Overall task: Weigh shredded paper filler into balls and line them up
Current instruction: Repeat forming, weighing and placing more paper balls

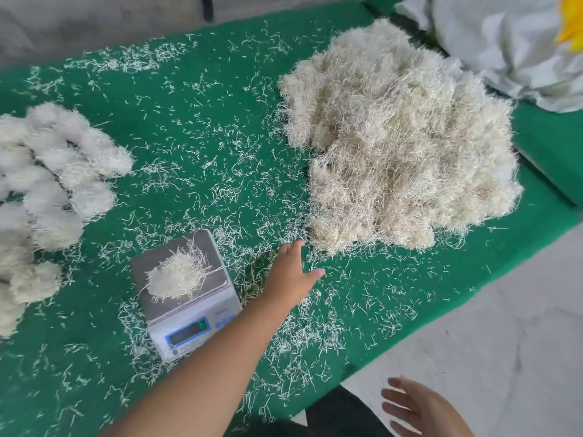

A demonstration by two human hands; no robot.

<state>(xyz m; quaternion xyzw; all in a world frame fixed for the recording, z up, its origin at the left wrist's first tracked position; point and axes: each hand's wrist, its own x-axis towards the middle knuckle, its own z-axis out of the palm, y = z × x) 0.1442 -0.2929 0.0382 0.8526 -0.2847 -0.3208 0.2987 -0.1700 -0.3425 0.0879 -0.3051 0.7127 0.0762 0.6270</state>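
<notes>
A big heap of cream shredded paper [400, 137] lies on the right of the green table cover [202, 121]. A small digital scale [186, 298] stands at the near middle, with a small clump of shreds [175, 275] on its metal pan. Several finished paper balls [47, 190] lie in rows at the left edge. My left hand [291, 274] stretches flat and empty over the cover between the scale and the heap, fingertips just short of the heap's near edge. Beyond the table's near edge, my right hand [421, 408] hovers with fingers spread, holding nothing.
Loose shreds are scattered all over the cover. A white sack [511, 45] with something yellow [571, 20] lies at the far right behind the heap. Grey floor [473, 326] shows past the table's right and near edges.
</notes>
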